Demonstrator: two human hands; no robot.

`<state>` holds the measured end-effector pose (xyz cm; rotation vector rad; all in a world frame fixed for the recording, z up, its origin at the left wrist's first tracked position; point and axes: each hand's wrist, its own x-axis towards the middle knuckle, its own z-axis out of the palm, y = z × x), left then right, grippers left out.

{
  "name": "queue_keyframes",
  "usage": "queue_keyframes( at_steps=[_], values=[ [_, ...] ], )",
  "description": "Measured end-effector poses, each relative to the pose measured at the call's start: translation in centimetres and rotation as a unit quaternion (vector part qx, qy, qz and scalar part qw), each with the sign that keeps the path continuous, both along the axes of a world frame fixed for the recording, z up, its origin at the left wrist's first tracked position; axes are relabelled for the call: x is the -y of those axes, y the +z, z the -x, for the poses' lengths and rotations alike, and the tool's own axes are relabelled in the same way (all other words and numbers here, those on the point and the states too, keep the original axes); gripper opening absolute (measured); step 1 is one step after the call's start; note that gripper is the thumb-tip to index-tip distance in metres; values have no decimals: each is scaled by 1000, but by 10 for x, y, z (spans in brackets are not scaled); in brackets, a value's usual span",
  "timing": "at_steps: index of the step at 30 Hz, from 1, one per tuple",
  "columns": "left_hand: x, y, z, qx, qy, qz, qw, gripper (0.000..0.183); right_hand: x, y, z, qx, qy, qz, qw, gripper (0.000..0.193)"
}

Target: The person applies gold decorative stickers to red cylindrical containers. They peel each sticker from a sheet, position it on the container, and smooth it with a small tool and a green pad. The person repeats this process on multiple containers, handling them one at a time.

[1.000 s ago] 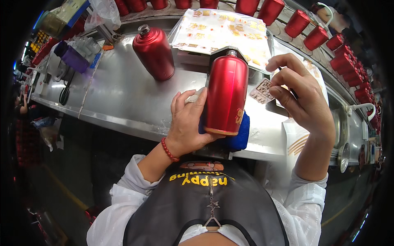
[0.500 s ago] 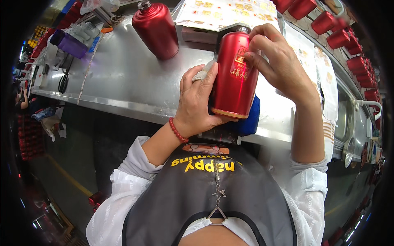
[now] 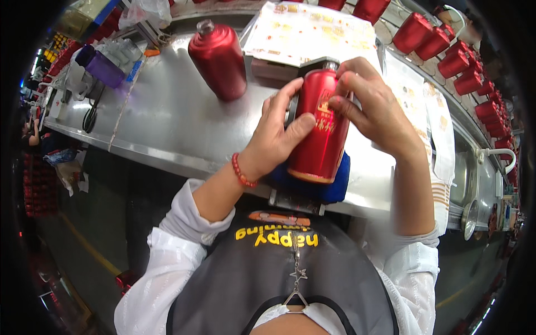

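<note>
A glossy red bottle (image 3: pixel 312 153) with gold markings lies tilted on a blue cloth (image 3: pixel 339 190), its neck pointing away from me. A black bracket (image 3: pixel 319 62) stands behind its neck. My left hand (image 3: pixel 277 127), with a red bead bracelet, grips the bottle's left side, thumb across the front. My right hand (image 3: pixel 375 106) is bent over its upper right, thumb and forefinger closed at the gold marking. Whatever the right fingertips may pinch is too small to make out. A second red bottle (image 3: pixel 219 62), without visible markings, stands to the left.
Printed sheets (image 3: pixel 310 34) lie at the back of the metal bench (image 3: pixel 167 125). A purple bottle (image 3: pixel 100 67) and a black-handled tool (image 3: pixel 91 114) are at the left. Many red bottles (image 3: pixel 412 32) line the far right, beyond a sink (image 3: pixel 466 173) with a white tap.
The bottle has come down onto the blue cloth. My left hand has shifted from its lower side up to its shoulder, and the pale lump under its fingers is out of sight.
</note>
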<state>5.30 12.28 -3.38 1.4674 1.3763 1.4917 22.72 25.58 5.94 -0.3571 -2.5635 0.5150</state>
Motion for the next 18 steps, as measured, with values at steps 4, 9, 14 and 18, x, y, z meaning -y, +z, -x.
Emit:
queue_keyframes(
  at_steps=[4,9,14,18],
  values=[
    [25,-1,-1,122,54,-57,989,48,-1,4,5,25,-6,28,999,17],
    [105,-7,-9,-195,81,-107,972,37,0,4,6,29,-21,38,999,20],
    [105,-10,-19,-318,54,-156,934,45,2,-1,7,26,-45,62,997,20],
    [93,-2,-31,-401,67,-209,889,45,2,-5,10,15,-36,48,998,21]
  ],
)
